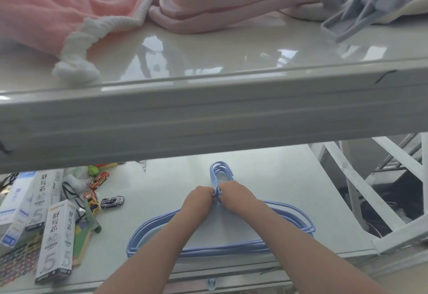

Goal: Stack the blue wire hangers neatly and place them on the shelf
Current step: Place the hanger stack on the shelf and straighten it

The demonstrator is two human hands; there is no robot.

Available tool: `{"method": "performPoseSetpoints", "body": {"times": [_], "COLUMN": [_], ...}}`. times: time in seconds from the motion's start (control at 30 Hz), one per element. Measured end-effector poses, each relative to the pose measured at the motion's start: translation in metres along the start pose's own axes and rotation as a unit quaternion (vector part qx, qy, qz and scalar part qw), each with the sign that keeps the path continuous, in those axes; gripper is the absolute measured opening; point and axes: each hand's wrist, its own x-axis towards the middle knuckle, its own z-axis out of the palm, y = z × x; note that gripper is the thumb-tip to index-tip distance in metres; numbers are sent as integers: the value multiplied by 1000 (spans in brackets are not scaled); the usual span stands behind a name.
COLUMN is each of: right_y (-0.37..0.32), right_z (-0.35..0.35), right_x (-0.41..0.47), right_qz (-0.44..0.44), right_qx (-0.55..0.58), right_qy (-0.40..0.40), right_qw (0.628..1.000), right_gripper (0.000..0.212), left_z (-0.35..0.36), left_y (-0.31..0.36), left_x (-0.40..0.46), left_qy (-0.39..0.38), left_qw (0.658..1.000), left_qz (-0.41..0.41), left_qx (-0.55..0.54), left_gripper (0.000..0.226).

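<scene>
Hangers (222,245) lie bunched on the lower shelf (278,189), hooks aligned — stacking looks nearly done. Left hand (198,198) and right hand (234,195) each keep a clenched grip on the necks; what's left seems a final squaring — then letting go.

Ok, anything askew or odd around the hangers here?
The blue wire hangers are slightly fanned, their outlines not quite aligned, while both hands pinch the necks. Left of them, toy cars and boxes lie scattered.

A fluffy pink towel with white trim (58,11) lay up top; below, small toy cars (112,201) sat beside white cardboard boxes (58,240).
</scene>
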Motion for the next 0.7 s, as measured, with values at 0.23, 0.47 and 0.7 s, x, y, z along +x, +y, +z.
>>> {"method": "performPoseSetpoints", "body": {"times": [0.23,0.47,0.7], "right_y": [8,7,58], "right_z": [3,-2,-46], "right_x": [1,-14,-57], "right_qz": [-8,-24,70], "right_qx": [13,20,21], "right_qy": [12,33,-4], "right_qw": [1000,999,997], "right_gripper": [25,17,46], "left_z": [-2,-2,-23], "left_y": [-1,-1,-31], "left_x": [0,-2,-31], "left_qy": [1,-2,42], "left_qw": [1000,999,995], "left_qz": [22,32,-51], "left_qx": [-10,-6,71], "left_gripper": [17,22,44]}}
